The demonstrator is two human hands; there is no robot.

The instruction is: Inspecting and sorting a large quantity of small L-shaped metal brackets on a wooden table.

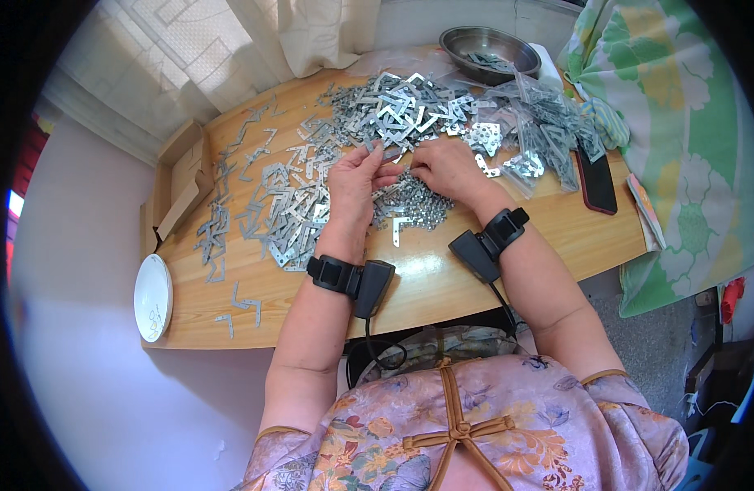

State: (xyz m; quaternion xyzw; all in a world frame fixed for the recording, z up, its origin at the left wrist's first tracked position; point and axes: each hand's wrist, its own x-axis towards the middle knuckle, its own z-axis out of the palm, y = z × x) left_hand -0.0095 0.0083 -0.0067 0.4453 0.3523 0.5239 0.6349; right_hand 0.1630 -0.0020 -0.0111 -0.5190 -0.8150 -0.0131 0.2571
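My left hand (362, 176) is closed, thumb and fingers pinching a small grey metal bracket (391, 154). Close beside it, my right hand (449, 166) has its fingers drawn together over the parts; whatever they may grip is hidden. A heap of small metal pieces (422, 204), too fine to make out exactly, spreads just below the hands. Beyond the hands rises a big pile of shiny L-shaped metal brackets (401, 106). More L-brackets (293, 221) are heaped to the left of my left hand. One single L-bracket (397, 231) lies nearer to me.
Clear plastic bags of metal parts (549, 123) lie right, near a dark phone (596, 182). A steel bowl (508, 53) stands at the back. Left are loose brackets (217, 225), an open cardboard box (184, 184) and a white dish (153, 299) at the wooden table's (336, 319) edge.
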